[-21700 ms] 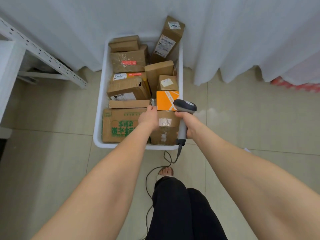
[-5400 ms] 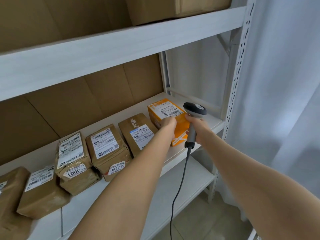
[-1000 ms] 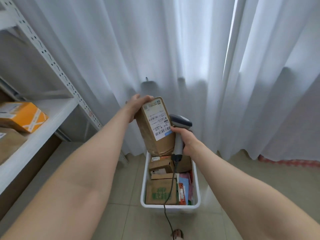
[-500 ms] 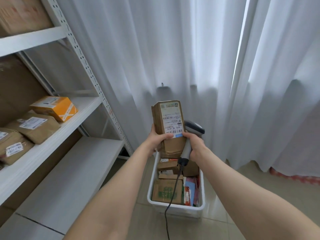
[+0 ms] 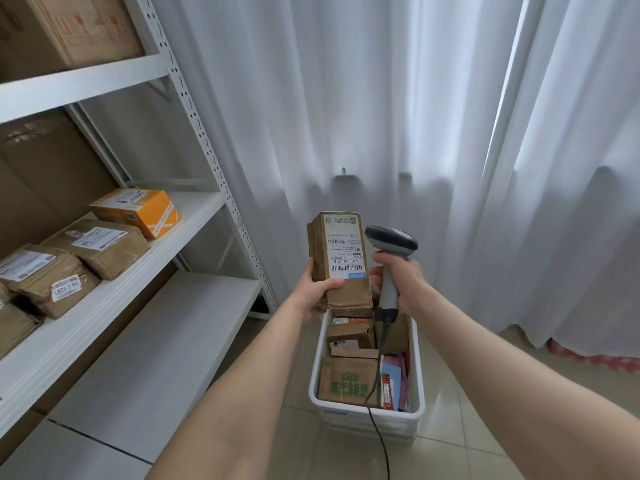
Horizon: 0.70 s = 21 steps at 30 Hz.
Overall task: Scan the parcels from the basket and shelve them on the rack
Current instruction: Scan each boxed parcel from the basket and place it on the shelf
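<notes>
Parcel point(image 5: 341, 261) upright above basket point(image 5: 417, 375), just beside scanner point(image 5: 391, 244); left hand point(image 5: 317, 292) grip curled round its lower end, right hand point(image 5: 403, 282) grip wrapped round scanner handle; risk: misread if scanner head is not turned onto the label point(image 5: 344, 247), or a one-handed hold slipping, dropping it.

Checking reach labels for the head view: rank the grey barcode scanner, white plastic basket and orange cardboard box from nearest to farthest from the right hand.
1. Grey barcode scanner: gripped in the right hand.
2. White plastic basket: on the floor, just below the hand.
3. Orange cardboard box: far left, on the white metal rack.
</notes>
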Motion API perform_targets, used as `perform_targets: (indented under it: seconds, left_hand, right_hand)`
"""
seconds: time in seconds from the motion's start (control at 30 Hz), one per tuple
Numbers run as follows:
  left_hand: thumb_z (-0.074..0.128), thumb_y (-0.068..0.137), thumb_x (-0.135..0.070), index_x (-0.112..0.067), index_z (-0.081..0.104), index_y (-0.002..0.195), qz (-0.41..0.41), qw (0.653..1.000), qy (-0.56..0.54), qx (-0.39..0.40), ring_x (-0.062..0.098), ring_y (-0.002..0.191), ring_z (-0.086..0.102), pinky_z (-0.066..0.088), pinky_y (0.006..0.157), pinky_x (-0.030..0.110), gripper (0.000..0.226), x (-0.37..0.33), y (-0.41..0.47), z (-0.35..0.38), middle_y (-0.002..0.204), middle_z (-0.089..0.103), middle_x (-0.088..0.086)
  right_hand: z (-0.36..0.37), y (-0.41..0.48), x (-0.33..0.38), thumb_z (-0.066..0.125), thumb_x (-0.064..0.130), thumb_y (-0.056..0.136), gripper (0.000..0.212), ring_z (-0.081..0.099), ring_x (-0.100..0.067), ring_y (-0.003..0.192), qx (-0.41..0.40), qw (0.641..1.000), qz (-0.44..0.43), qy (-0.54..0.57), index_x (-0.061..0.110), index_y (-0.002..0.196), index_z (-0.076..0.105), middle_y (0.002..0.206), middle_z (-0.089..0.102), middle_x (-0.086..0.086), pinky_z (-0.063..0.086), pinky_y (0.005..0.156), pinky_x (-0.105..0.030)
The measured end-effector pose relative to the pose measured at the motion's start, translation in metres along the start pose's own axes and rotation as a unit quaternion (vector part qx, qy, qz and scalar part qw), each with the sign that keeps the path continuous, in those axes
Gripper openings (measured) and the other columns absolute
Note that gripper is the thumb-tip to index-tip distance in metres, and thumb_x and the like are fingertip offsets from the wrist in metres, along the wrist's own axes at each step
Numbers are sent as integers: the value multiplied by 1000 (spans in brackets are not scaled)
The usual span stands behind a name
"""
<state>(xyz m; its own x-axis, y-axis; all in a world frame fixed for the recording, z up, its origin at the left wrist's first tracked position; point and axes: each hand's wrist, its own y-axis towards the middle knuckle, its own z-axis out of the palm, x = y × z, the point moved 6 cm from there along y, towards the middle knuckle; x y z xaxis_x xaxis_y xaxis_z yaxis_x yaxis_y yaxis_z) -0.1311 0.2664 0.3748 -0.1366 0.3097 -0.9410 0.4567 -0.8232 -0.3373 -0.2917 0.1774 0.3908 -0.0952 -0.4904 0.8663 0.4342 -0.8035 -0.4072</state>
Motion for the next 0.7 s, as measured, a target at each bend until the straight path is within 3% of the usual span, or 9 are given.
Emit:
perform_targets:
  seconds: [0.13, 0.4, 0.7]
  left_hand:
    - [70, 83, -15, -35, 39, 130, -14, 1000, -10, -5, 19, 92, 62, 54, 60, 33, 59, 8, 2, -18, 109, 61, -1]
    - [70, 84, -17, -38, 39, 125, -40, 999, -16, 0, 23, 93, 62, 52, 64, 37, 55, 23, 8, -40, 113, 61, 4]
    - [71, 83, -17, -28, 35, 140, -40, 999, -17, -8, 22, 89, 63, 52, 61, 34, 68, 27, 14, -55, 113, 61, 4]
  right_hand:
    - [35, -17, 2, 64, 11, 89, 20, 58, -17, 51, 53, 997, 4, -54, 3, 106, 58, 64, 64, -10, 50, 52, -29]
    - [69, -28, -8, 65, 13, 88, 24, 56, -17, 48, 45, 995, 26, -88, 3, 107, 56, 61, 63, -8, 50, 52, -29]
    - [81, -34, -5, 61, 10, 87, 17, 53, -13, 41, 52, 992, 32, -113, 5, 103, 56, 52, 59, -4, 48, 44, -22]
